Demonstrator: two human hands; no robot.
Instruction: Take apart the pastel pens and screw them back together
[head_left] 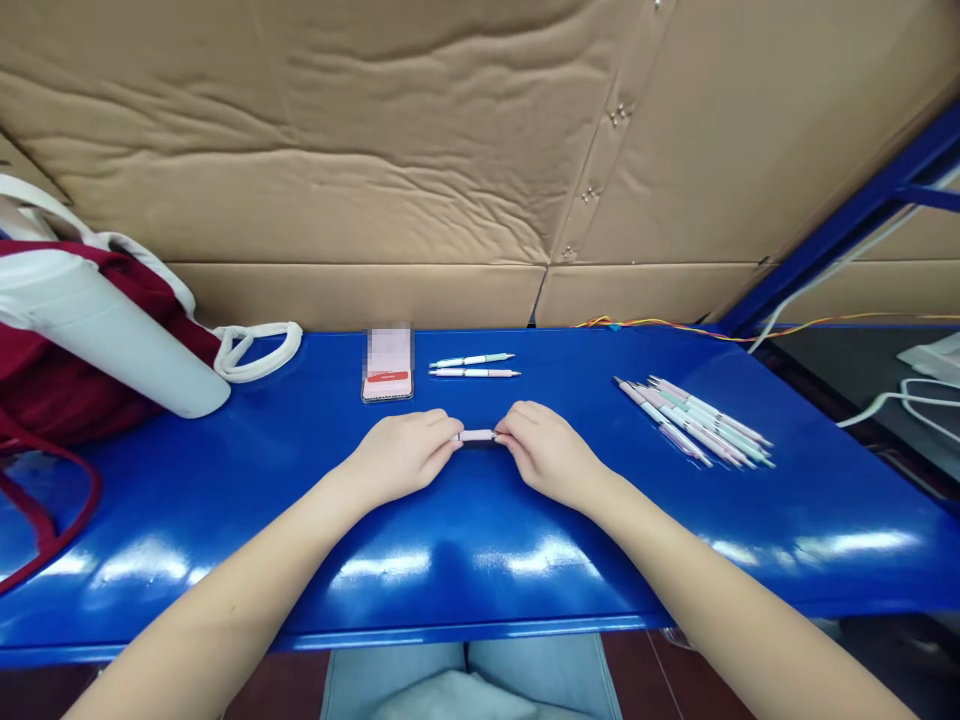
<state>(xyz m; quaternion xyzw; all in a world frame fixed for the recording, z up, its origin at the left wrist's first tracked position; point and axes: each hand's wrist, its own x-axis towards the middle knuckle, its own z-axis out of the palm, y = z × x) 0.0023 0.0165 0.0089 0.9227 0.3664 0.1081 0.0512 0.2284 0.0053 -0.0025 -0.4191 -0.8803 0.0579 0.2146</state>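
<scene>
A pale pink pen is held level just over the blue table, its ends hidden in my fingers. My left hand pinches its left end, while my right hand grips the right end between thumb and fingers. Beyond my hands lie two pens side by side, a light green and white pen and a pink and white pen. Off to the right, a loose pile of several pastel pens rests on the table, all slanting the same way.
A phone lies behind my left hand. At the left stand a dark red bag and a leaning white bottle with a white loop handle. Cardboard backs the blue table; thin wires run along its rear edge.
</scene>
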